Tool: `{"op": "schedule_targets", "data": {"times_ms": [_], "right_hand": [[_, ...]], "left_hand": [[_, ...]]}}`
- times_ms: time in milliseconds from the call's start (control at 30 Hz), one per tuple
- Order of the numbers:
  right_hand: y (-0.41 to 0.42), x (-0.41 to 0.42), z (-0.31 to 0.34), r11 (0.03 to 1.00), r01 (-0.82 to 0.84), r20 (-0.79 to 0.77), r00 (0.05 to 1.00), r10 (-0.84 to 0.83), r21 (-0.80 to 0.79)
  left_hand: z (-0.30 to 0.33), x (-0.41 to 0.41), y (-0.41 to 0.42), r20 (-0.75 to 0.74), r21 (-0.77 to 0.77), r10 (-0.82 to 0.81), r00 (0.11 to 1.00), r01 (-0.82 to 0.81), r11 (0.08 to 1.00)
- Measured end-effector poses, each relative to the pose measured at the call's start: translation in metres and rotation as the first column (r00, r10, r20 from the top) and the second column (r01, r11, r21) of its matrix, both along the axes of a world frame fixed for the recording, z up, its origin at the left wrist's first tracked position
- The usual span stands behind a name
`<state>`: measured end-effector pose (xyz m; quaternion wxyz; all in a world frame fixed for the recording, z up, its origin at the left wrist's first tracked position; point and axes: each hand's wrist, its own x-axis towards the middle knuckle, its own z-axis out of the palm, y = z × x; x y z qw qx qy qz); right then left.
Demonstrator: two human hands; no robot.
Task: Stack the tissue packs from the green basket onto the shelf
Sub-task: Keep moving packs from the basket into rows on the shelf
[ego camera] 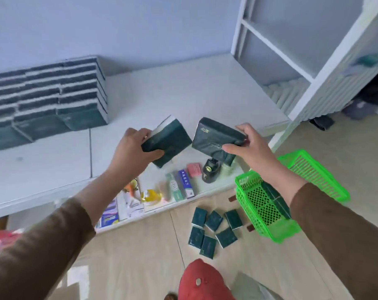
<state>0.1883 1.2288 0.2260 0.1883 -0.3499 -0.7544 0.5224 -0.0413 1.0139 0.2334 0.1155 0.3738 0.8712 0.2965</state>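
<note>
My left hand (132, 148) grips one dark green tissue pack (169, 142), held above the front of the white shelf (183, 92). My right hand (246, 146) holds a second dark green pack (216, 137) beside it, the two packs a little apart. Stacked rows of the same packs (45, 98) stand at the shelf's back left. The green basket (268, 208) lies on the floor at the right, below my right forearm, with a few packs inside. Several loose packs (214, 230) lie on the floor to its left.
A lower shelf (218, 189) holds small boxes, tubes and a black object (210, 169). A white shelf frame (292, 57) rises at the right. A second green basket (313, 172) lies behind the first. A red cap (203, 280) is at the bottom edge.
</note>
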Motion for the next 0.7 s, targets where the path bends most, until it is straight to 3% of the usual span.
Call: {"op": "schedule_targets", "data": {"times_ms": [133, 300, 467, 700], "right_hand": [[-0.012, -0.074, 0.019, 0.997, -0.07, -0.07, 0.995, 0.068, -0.019], [-0.002, -0.152, 0.025, 0.998, -0.041, -0.133, 0.99, 0.035, -0.043], [0.038, -0.223, 0.021, 1.0, 0.019, -0.099, 0.995, -0.02, -0.011], [0.109, -0.324, 0.013, 0.998, -0.025, -0.015, 1.0, 0.026, 0.055]], "left_hand": [[0.026, -0.064, -0.021, -0.071, 0.021, 0.033, 0.997, -0.031, 0.999], [0.041, -0.136, -0.007, -0.149, 0.031, 0.041, 0.988, -0.036, 0.999], [0.043, -0.216, 0.046, -0.2, -0.007, -0.03, 0.979, 0.029, 1.0], [0.034, -0.343, 0.139, -0.364, -0.136, -0.09, 0.927, 0.043, 0.99]]}}
